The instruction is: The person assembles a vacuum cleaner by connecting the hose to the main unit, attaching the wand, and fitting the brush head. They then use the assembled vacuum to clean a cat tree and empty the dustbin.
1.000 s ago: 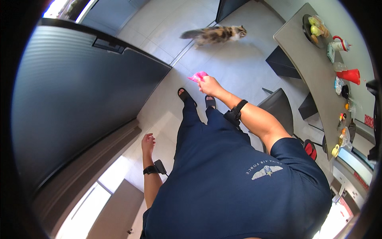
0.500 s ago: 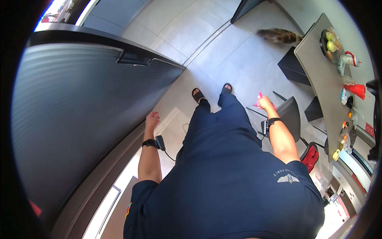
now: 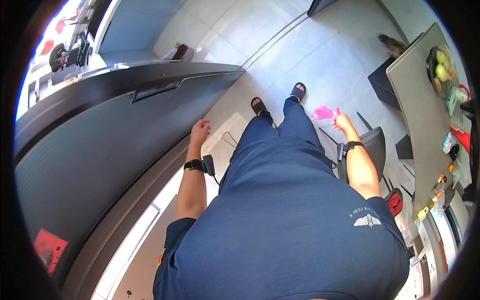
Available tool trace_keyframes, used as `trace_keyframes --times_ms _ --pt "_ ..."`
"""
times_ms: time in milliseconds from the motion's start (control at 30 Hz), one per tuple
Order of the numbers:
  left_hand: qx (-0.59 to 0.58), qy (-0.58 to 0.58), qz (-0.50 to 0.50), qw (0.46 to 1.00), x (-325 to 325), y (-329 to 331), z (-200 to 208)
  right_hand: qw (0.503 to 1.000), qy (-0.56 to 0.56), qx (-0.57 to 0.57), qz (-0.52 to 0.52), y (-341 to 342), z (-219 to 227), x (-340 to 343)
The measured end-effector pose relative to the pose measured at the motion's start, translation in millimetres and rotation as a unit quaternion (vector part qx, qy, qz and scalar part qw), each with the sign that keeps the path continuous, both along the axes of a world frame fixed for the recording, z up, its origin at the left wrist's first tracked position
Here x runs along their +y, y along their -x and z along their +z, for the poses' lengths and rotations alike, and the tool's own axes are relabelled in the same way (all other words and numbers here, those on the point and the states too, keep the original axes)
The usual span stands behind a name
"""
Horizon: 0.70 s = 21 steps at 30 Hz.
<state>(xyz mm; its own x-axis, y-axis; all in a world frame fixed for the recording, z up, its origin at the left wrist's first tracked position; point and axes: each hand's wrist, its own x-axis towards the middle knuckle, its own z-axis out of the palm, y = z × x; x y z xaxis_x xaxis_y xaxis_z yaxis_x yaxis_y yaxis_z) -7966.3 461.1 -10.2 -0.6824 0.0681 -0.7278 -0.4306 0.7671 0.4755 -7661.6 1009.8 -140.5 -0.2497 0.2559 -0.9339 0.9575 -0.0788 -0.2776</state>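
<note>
A crumpled pink plastic bag [image 3: 323,112], thin and spread outward, hangs from the closed fingers of my right hand [image 3: 342,122]. That hand is held out over the floor, near the grey chair [image 3: 371,152]. My left hand [image 3: 201,131] holds nothing, its fingers loosely bent and partly apart, close beside a dark ribbed panel [image 3: 115,145]. Black straps with small boxes sit on both wrists.
A long table [image 3: 412,100] runs along the right, with a dark bowl of fruit [image 3: 434,75], a red object, bottles and small items on it. A furry animal [image 3: 392,46] is by its far end. Dark block supports [image 3: 382,85] stand below. A floor track [image 3: 277,37] crosses ahead.
The pink bag has spread out to the left of my right hand. The furry animal has moved farther behind the table's end. The ribbed panel looks lower, showing more beyond it.
</note>
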Motion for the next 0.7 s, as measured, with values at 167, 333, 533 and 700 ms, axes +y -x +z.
trace_keyframes --times_ms 167,333,533,700 --pt "-0.027 0.02 0.011 0.999 44 2 6 0.998 -0.033 0.056 -0.008 48 4 32" --pt "-0.011 -0.004 -0.021 1.0 81 13 6 0.994 -0.056 0.028 -0.085 49 13 56" --pt "0.0 -0.039 -0.049 0.998 89 31 -14 0.991 -0.075 0.04 -0.106 31 -2 67" --pt "-0.009 -0.071 -0.118 0.99 108 54 -36 0.971 -0.237 -0.02 0.0 4 -24 47"
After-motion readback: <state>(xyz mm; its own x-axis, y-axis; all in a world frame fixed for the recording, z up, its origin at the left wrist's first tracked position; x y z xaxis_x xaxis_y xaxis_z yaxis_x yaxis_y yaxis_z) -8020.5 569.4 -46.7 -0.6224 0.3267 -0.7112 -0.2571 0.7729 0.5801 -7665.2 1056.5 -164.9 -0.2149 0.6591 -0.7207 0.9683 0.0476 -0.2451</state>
